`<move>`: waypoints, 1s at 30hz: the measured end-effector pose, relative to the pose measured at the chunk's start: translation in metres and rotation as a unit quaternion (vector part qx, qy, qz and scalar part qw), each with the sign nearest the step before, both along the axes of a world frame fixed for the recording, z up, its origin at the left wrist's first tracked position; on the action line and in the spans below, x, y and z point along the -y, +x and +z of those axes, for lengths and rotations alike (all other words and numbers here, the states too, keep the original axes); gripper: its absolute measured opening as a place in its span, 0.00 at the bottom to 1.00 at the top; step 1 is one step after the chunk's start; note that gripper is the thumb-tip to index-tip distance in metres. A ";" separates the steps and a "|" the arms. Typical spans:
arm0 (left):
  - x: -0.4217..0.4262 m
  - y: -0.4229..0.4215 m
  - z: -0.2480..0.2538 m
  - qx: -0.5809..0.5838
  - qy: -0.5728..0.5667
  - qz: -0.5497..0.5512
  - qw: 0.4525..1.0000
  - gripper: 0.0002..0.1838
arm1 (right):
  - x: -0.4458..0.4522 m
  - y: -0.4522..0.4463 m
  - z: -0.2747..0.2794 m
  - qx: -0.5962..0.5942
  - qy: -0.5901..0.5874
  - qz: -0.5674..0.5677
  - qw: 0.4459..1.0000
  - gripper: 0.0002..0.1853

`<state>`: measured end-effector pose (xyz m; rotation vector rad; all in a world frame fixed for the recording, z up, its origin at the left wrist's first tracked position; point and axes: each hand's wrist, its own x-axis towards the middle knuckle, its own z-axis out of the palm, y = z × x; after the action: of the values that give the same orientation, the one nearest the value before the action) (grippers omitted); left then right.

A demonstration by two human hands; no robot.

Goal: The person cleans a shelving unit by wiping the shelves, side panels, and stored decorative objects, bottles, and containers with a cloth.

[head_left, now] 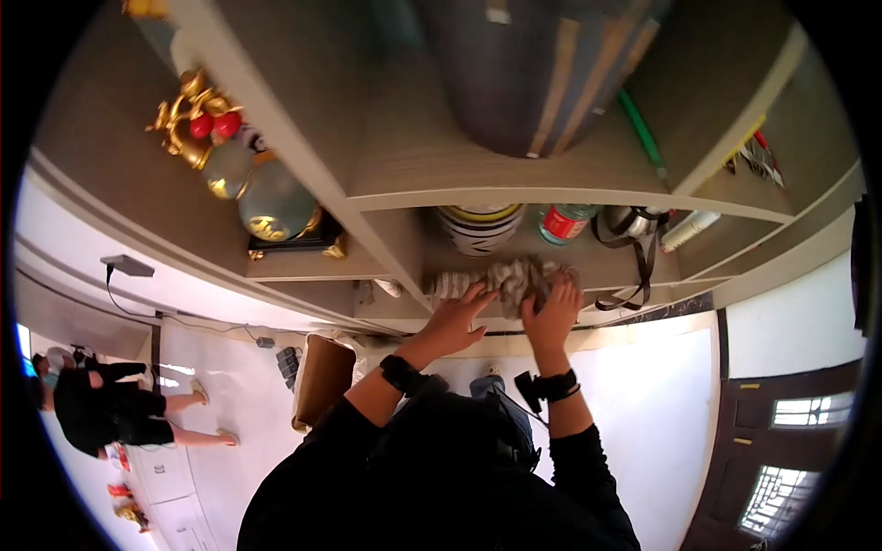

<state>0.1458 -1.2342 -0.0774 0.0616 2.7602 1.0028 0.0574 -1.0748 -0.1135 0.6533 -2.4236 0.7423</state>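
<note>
A crumpled grey-brown striped cloth (pixel 519 277) lies on the lower shelf of the wooden cabinet (pixel 514 184). My left hand (pixel 452 321) rests at the cloth's left part, fingers apart, thumb toward the right. My right hand (pixel 554 310) presses on the cloth's right part with its fingers bent over it; whether they grip it is hard to tell. Just behind the cloth stand a striped jar (pixel 482 230) and a clear bottle with a red label (pixel 562 223). A flask with a dark strap (pixel 634 222) is farther right.
A large dark vase (pixel 542 83) and a green stick (pixel 641 133) occupy the upper shelf. Gold ornaments (pixel 280 202) fill the left compartment. An open cardboard box (pixel 324 381) is on the floor. Another person (pixel 115 404) is at the far left.
</note>
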 end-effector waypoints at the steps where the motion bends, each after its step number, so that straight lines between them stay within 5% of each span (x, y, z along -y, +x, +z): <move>1: 0.005 0.007 -0.003 -0.006 0.004 0.007 1.000 0.31 | 0.012 0.011 0.002 -0.006 0.004 0.007 1.000 0.25; 6: 0.025 0.033 -0.019 -0.138 0.044 0.012 0.989 0.27 | 0.048 0.042 0.011 0.048 0.026 0.088 0.995 0.27; 10: 0.037 0.054 -0.009 -0.082 0.201 0.038 0.975 0.21 | 0.053 0.048 0.016 0.060 0.064 0.110 0.990 0.30; 16: 0.072 0.113 -0.023 -0.025 0.249 0.102 0.963 0.18 | 0.056 0.052 0.009 0.047 0.105 0.088 0.989 0.18; 20: 0.091 0.144 -0.008 -0.112 0.236 0.083 0.962 0.19 | 0.067 0.061 0.015 0.050 0.034 0.092 0.994 0.13; 22: 0.096 0.157 0.036 -0.036 0.346 0.150 0.926 0.20 | 0.076 0.075 0.037 0.205 -0.221 0.136 0.944 0.11; 24: 0.098 0.163 0.067 -0.086 0.419 0.150 0.891 0.22 | 0.084 0.075 0.053 0.153 -0.233 0.144 0.949 0.12; 26: 0.101 0.160 0.089 -0.135 0.487 0.146 0.850 0.24 | 0.098 0.084 0.096 0.200 -0.465 0.160 0.848 0.13; 28: 0.098 0.144 0.107 -0.345 0.593 -0.012 0.727 0.30 | 0.110 0.088 0.135 0.189 -0.480 0.159 0.842 0.12; 30: 0.094 0.119 0.130 -0.370 0.571 -0.008 0.733 0.31 | 0.120 0.088 0.153 0.278 -0.536 0.181 0.776 0.15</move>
<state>0.2652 -1.3279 0.0528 0.7989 2.0421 2.9925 0.1454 -1.1950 0.0400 0.4124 -1.7745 2.4813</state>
